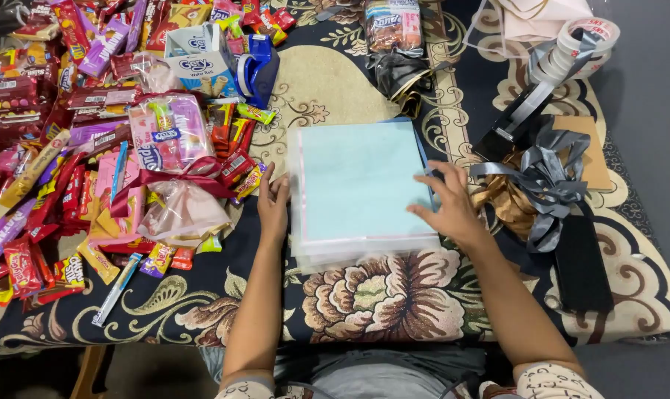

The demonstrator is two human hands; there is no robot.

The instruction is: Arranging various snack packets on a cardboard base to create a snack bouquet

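stack of clear plastic sheets over pale blue paper (361,188) mid-table, near edge | left hand (273,207) flat on its left side, holding nothing | right hand (449,207) fingers spread, seemingly peeling top sheet | press left, lift slow

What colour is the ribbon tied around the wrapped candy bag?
Dark red ribbon, seen best in the head view.
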